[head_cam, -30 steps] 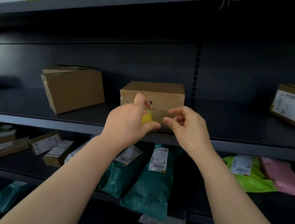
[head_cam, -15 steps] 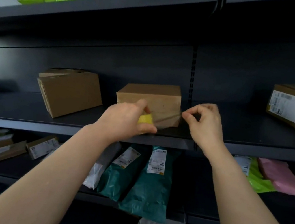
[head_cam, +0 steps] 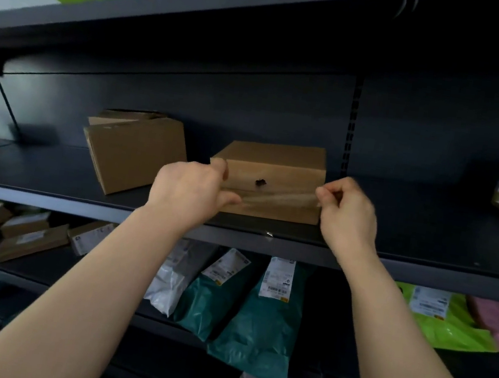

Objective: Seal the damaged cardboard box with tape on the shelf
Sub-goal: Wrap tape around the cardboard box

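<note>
The damaged cardboard box (head_cam: 277, 160) stood on the shelf (head_cam: 425, 249), near its front edge, with a dark hole (head_cam: 260, 183) in its front face. The strip of tape (head_cam: 279, 197) was stretched across that face, but sat just below the hole and slanted a little. To do the step well, the strip probably needed to be lifted level over the tear, kept taut, stuck down at one end first and then smoothed across (slack would likely wrinkle it). The left hand (head_cam: 190, 190) was curled at the box's left edge, gripping the tape's left end; whether it also held a roll could not be seen. The right hand (head_cam: 348, 215) pinched the free end at the box's right edge.
</note>
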A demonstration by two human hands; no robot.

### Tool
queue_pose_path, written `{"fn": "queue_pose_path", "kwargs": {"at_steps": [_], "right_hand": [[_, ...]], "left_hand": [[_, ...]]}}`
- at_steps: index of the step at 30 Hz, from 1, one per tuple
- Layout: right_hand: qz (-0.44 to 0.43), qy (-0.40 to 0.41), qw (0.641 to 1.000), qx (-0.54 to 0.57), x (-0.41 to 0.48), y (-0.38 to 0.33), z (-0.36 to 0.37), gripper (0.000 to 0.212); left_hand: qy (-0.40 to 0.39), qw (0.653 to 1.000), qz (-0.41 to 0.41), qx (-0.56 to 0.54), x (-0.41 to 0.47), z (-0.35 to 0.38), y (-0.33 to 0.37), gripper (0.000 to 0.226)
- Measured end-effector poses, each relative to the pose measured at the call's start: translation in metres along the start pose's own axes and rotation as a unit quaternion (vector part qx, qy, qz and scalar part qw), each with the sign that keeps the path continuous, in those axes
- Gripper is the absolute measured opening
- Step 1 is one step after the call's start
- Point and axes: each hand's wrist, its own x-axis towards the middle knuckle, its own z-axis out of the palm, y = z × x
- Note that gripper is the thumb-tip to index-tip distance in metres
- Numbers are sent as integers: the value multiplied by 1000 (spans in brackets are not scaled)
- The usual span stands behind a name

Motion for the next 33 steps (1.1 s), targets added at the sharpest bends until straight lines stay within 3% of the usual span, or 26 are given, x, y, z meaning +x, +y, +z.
{"fn": "queue_pose_path", "kwargs": {"at_steps": [4, 9, 16, 33], "right_hand": [[29, -16, 999, 36, 0, -1, 4, 12], [80, -89, 971, 207, -4, 11, -6, 15], [64, 27, 989, 133, -2, 33, -13, 16], [78, -18, 993, 82, 27, 47, -9, 18]], "left_hand": [[-2, 1000, 8, -30, 0, -1, -6, 55], [7, 998, 64, -25, 3, -13, -6, 48], [24, 994, 105, -6, 19, -8, 23, 47], [-19, 998, 62, 14, 33, -3, 41, 45]]}}
